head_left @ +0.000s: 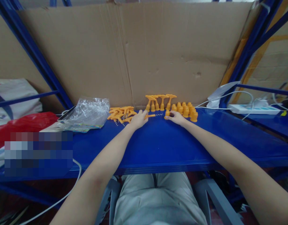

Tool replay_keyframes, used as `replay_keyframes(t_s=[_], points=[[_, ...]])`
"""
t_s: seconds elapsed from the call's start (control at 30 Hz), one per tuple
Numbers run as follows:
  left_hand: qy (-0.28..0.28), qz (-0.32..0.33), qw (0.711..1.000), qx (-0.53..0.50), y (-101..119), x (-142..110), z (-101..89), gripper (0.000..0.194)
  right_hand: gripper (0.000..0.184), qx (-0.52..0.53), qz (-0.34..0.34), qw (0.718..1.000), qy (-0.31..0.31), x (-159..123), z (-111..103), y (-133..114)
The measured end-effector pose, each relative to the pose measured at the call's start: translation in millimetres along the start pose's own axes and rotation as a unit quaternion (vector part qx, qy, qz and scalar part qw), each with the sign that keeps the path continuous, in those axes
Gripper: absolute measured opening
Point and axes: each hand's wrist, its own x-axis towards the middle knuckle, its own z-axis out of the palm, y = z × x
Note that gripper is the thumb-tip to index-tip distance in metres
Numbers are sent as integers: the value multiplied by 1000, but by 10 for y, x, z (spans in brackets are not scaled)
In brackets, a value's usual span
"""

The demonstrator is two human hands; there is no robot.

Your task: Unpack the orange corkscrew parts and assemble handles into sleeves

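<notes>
My left hand [139,119] is closed around the handle of a corkscrew, whose yellow threaded shaft [151,115] and metal spiral [159,114] point right. Facing that spiral, a yellow bell-shaped base [167,115] stands in the fingers of my right hand [176,118]; a small gap separates spiral and base. Left of my left hand lies a heap of loose yellow corkscrew handles [121,112] with metal spirals. Several assembled yellow corkscrews [162,101] stand upright behind my hands. More yellow bases [186,111] are grouped just right of my right hand.
The blue table [158,147] ends at a cardboard sheet [172,53] at the back. Clear plastic bags [87,114] lie on the left, beside a red bag [26,128]. A white power strip [254,108] with cables is at the right, near a blue post [242,59].
</notes>
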Motion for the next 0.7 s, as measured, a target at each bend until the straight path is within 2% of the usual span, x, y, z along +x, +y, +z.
replay_keyframes(t_s=[0.1,0.2,0.33,0.5,0.7], points=[[-6,8,1000,3,29,4,23,32,15,-46,2,999,27,-33,-38,-60],[-2,13,1000,5,23,7,23,33,22,-153,-19,987,49,-86,-86,-158],[6,12,1000,3,4,-2,0,35,25,-246,-75,966,36,-169,-119,-299],[6,8,1000,2,8,-14,-27,35,26,-260,-126,957,26,-213,-86,-351],[10,0,1000,4,21,-18,-41,34,24,-221,-171,958,59,-139,-36,-214]])
